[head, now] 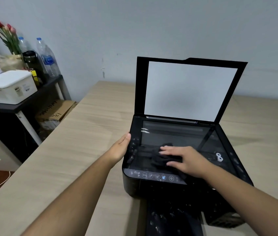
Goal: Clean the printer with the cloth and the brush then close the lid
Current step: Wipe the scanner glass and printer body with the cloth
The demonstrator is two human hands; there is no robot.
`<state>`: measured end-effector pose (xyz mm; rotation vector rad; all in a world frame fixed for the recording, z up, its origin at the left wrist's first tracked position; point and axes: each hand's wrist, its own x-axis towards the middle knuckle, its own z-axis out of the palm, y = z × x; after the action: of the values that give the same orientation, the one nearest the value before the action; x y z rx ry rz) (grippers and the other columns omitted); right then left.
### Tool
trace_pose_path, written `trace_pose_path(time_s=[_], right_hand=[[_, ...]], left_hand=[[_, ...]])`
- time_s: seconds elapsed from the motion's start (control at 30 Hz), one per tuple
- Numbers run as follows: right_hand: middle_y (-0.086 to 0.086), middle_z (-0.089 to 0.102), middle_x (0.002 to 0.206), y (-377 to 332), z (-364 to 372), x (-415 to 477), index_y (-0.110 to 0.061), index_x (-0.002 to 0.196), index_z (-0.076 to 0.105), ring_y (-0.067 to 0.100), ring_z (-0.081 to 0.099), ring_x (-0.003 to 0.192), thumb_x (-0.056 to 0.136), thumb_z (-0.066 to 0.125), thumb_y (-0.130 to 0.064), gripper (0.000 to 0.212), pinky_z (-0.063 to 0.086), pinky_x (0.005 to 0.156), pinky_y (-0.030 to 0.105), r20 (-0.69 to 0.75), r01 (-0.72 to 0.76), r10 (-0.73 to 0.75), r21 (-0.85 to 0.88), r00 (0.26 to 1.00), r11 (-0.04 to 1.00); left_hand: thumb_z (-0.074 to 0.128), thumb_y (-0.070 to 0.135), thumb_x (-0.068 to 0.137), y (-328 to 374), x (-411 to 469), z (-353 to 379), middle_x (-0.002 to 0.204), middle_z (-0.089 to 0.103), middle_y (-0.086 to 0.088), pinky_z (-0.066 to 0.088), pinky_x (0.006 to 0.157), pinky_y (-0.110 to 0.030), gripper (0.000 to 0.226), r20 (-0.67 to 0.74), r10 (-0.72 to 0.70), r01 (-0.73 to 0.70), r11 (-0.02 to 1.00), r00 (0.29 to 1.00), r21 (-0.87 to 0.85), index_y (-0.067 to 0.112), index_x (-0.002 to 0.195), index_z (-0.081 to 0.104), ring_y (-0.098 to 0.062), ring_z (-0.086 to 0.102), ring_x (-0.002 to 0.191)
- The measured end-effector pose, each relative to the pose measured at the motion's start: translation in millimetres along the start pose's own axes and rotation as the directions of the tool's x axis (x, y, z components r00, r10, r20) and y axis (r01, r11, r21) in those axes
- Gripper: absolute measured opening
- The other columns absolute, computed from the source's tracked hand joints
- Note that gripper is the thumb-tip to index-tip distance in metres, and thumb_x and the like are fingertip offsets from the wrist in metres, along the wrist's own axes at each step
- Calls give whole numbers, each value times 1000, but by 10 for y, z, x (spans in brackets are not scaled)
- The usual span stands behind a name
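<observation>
Printer (177, 183): black, on a pale wood-grain table (83, 133); scanner glass exposed, dusty specks on the body and on the front tray.
Lid (190, 89): raised, standing near upright at the back edge, white inner pad facing the camera, well beyond both sets of fingertips.
Right hand (184, 159): palm down on the near part of the glass, fingers spread and laid flat, pointing left.
Cloth (164, 156): dark, bunched, pinned under the right fingers; it bulges out past the fingertips to the left and on the far side.
Right-hand state: pressing the cloth to the glass, not curled around it.
Left hand (120, 148): flat against the printer's left edge, fingers straight and together, tips touching the top corner of the side wall; holds nothing.
Control strip (153, 176): row of lit icons on the front lip, just near-side of the right-hand fingers.
White marks (219, 157): two small ring shapes on the glass to the right of the right wrist; cannot tell what they are.
Side shelf (24, 103): far left of the left fingers, with a white box (10, 86), water bottles (47, 57) and red tulips (0, 29).
Brush: cannot make one out.
</observation>
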<state>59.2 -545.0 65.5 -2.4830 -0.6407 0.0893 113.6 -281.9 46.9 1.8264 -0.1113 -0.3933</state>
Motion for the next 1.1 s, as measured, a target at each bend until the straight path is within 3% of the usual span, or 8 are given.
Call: trace_pose_path(time_s=[0.1,0.2,0.4,0.57,0.67,0.8,0.93,1.1], right_hand=[[-5,52,136,324,-139,70,-26,127,56,11,44,130,85,67,-23,44,29,109,19,-221,-201,181,-70,958,977],[-8,35,150,183,-21,486,-28,139,41,10,28,139,94,49,-30,45,26,110,28,-229,-353,307,-194,924,915],[-19,46,136,-247,165,252,-31,127,56,-5,36,129,81,61,-19,48,23,112,16,117,45,-44,-7,992,999],[-14,54,128,314,-292,-115,-28,121,60,8,48,127,76,62,-10,48,24,104,5,-139,-213,214,24,967,977],[-5,43,145,363,-248,300,-25,134,48,13,36,136,88,56,-15,47,26,112,23,-193,-349,326,-100,926,932],[-6,34,150,-102,116,714,-27,140,40,11,30,139,89,57,-27,54,23,113,27,-87,-206,194,-164,977,965],[-15,50,136,-284,137,304,-29,125,57,-2,43,126,75,64,-18,51,28,108,15,58,24,-22,-45,998,999],[-5,57,132,211,-211,256,-23,124,59,13,52,123,77,64,-7,49,34,104,19,-122,-199,191,-52,974,979]], left_hand=[[32,72,82,-27,-13,27,152,31,19,16,121,-34,76,-11,-17,17,1000,1000,-11,32,147,31,2,25,140],[30,70,85,1,-39,45,151,33,18,16,120,-31,73,-13,-28,28,1000,1000,-6,30,146,33,0,26,140],[15,39,103,232,-117,61,133,47,16,23,99,-16,51,13,-27,27,999,1000,-20,21,140,45,4,37,122],[11,42,103,265,-139,75,128,42,22,22,101,-21,49,15,-44,44,998,999,-34,31,140,41,4,34,122],[12,46,102,248,-165,107,137,46,16,25,104,-23,52,15,-68,68,996,998,-52,29,141,42,-2,36,131],[8,46,101,252,-195,84,138,42,15,22,105,-25,51,23,-79,80,996,997,-26,32,139,39,-4,34,132],[5,50,99,222,-188,-8,153,28,12,14,116,-34,58,43,-108,110,994,993,-30,27,147,28,-7,25,142],[5,57,96,132,-187,-100,154,26,14,11,119,-40,62,82,-129,132,991,988,-37,31,149,26,-6,25,142]])
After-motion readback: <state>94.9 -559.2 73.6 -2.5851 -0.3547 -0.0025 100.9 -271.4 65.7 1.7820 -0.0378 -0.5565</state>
